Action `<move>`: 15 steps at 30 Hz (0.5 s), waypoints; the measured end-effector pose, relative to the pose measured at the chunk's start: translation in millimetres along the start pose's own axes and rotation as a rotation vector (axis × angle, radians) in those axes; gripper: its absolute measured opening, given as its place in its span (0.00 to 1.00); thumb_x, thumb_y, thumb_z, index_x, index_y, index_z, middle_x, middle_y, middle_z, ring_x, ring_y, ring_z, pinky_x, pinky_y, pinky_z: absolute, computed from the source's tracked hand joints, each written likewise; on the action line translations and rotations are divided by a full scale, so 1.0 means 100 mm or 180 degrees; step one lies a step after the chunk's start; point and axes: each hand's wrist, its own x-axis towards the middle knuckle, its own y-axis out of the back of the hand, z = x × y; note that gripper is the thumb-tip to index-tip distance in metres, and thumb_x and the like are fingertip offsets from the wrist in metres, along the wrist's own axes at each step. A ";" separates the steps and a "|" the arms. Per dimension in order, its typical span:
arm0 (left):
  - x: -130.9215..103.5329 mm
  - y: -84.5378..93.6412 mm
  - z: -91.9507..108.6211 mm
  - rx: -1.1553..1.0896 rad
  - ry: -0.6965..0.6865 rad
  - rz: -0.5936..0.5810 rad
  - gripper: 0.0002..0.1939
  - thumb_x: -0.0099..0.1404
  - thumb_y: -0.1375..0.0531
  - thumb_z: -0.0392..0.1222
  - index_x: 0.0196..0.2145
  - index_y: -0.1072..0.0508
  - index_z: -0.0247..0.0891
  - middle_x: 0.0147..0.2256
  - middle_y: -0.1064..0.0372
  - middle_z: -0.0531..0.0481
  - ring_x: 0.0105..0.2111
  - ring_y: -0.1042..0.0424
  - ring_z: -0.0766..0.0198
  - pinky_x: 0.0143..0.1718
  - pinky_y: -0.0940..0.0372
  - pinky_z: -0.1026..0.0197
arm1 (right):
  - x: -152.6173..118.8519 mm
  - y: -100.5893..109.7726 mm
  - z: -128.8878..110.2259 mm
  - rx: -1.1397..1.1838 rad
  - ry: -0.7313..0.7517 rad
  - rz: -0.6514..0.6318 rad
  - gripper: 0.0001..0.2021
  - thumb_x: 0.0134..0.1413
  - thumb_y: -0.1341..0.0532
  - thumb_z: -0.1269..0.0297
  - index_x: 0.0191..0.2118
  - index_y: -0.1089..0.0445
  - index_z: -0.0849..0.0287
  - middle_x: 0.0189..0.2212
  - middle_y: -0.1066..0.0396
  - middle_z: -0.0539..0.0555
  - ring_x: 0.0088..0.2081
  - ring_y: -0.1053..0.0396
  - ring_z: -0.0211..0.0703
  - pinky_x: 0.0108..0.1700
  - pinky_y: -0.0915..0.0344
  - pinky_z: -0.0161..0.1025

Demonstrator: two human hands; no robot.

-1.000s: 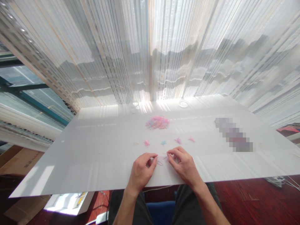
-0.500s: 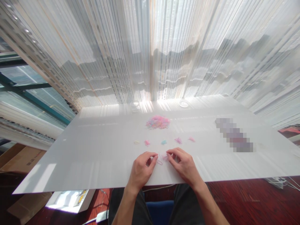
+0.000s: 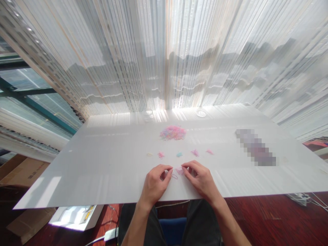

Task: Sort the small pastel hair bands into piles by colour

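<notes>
- Currently, left hand [image 3: 155,181]: thumb and forefinger nearly meeting; cannot tell what they grasp.
- Right hand [image 3: 199,176]: fingertips at pink strands [image 3: 179,171], nine o'clock; cannot tell if pinched.
- Pink loop [image 3: 174,175]: seven o'clock of strands.
- Multicoloured heap [image 3: 173,133]: twelve o'clock.

Strong daylight comes from twelve o'clock through the sheer curtain [image 3: 128,58], bleaching the far edge of the counter [image 3: 107,150] almost white. Faint bright streaks cross that surface, with a harder sunlit patch toward eight o'clock. The floor [image 3: 256,218] at four o'clock is much dimmer. Wide-angle distortion stretches the edges; the small pink strands [image 3: 179,171] look soft, and blocky pixelation [image 3: 256,147] masks an area at three o'clock.
</notes>
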 end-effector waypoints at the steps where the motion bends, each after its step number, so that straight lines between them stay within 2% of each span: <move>1: 0.00 0.00 0.00 0.0000 0.0002 0.0004 0.07 0.72 0.41 0.40 0.41 0.22 0.40 0.34 0.22 0.50 0.28 0.28 0.66 0.35 0.32 0.63 | 0.00 0.00 0.00 0.0000 0.0006 0.0002 0.06 0.65 0.40 0.65 0.39 0.25 0.55 0.33 0.25 0.51 0.31 0.28 0.39 0.39 0.29 0.36; 15: 0.00 0.01 0.01 -0.0154 0.0099 0.0192 0.09 0.72 0.41 0.42 0.39 0.21 0.39 0.33 0.22 0.50 0.27 0.29 0.66 0.34 0.30 0.64 | 0.02 0.01 -0.02 -0.0041 0.0023 0.0037 0.06 0.65 0.40 0.64 0.37 0.25 0.55 0.31 0.25 0.52 0.30 0.29 0.40 0.36 0.29 0.37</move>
